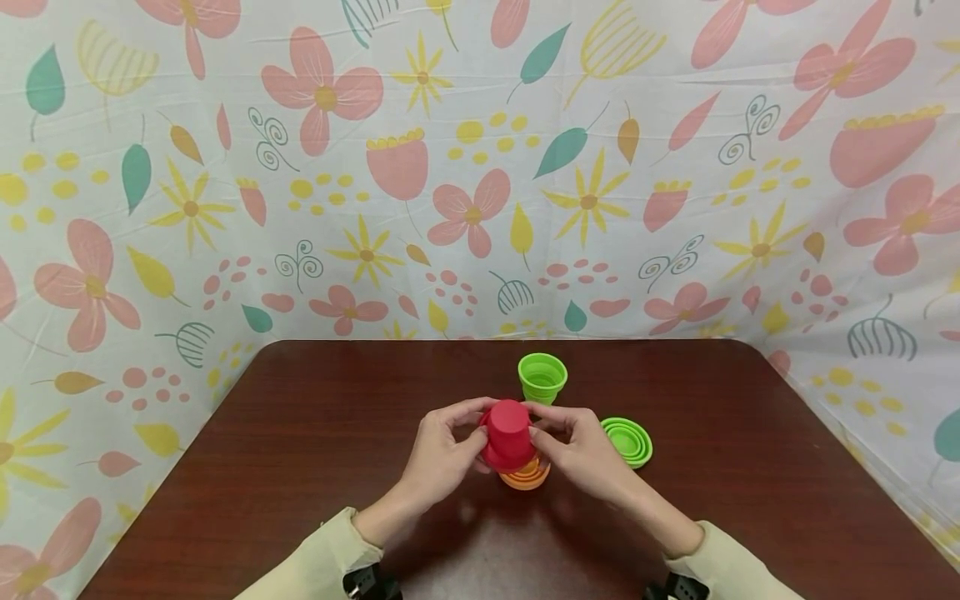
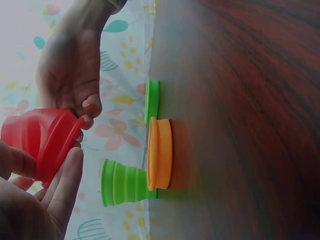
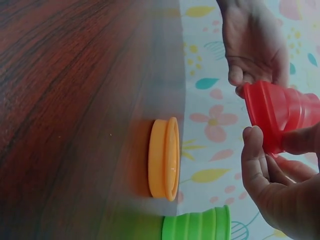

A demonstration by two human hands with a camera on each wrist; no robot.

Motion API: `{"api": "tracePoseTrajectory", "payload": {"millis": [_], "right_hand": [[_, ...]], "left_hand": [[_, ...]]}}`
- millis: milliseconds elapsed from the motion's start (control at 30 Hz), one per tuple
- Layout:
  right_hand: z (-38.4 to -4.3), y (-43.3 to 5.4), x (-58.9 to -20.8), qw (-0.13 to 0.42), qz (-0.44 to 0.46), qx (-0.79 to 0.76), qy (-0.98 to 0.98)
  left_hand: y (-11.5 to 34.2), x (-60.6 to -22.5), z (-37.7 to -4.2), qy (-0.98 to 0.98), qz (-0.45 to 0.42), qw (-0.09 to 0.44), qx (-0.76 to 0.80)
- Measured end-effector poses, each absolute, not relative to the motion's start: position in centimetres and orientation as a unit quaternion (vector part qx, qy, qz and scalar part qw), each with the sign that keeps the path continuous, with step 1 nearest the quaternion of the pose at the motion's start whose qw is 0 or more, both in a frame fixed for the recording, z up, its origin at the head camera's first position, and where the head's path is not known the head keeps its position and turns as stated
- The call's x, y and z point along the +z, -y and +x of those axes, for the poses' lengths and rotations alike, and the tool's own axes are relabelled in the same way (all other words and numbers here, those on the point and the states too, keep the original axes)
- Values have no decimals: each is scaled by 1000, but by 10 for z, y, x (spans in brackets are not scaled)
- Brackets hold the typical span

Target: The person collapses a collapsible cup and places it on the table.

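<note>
A red collapsible cup (image 1: pixel 509 425) is held above the table, bottom up, its wide rim facing down and its ringed wall extended. My left hand (image 1: pixel 444 448) grips it from the left, thumb on the wall and fingers at the rim. On the opposite side my right hand (image 1: pixel 577 448) pinches it between thumb and fingers. Below the red cup, a flattened orange collapsible cup (image 2: pixel 164 155) lies on the table, apart from it; in the head view it is partly hidden.
Behind the hands stands an extended green collapsible cup (image 1: pixel 542 377), wide mouth up. A flattened green collapsible cup (image 1: pixel 628 442) lies right of the right hand. The dark wooden table (image 1: pixel 337 417) meets a flower-printed cloth (image 1: pixel 465 250) at its far edge.
</note>
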State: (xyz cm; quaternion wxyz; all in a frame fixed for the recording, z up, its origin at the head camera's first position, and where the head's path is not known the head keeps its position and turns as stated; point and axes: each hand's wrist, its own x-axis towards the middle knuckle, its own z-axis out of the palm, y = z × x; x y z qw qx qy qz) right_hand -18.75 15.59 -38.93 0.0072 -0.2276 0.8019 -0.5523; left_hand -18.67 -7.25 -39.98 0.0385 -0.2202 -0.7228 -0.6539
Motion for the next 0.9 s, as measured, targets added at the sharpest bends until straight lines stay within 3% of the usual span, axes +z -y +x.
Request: {"api": "tracePoseTrajectory", "payload": {"millis": [200,467,600,900], "right_hand": [[-188,-155,-391,-11,-231,-537,-811],[-189,-161,-387,112,-171,-647,-735],[-190,-163,-387,148,-174,-681,-696],[-191,-166,-391,113,-157,-700,-687]], "left_hand": [[71,-401,-187,725,-214,37,-654],[70,-397,-190,722,-205,45,-659],[70,-396,-190,726,-199,45,-657],[70,-397,-188,669,-229,-66,-704]]}}
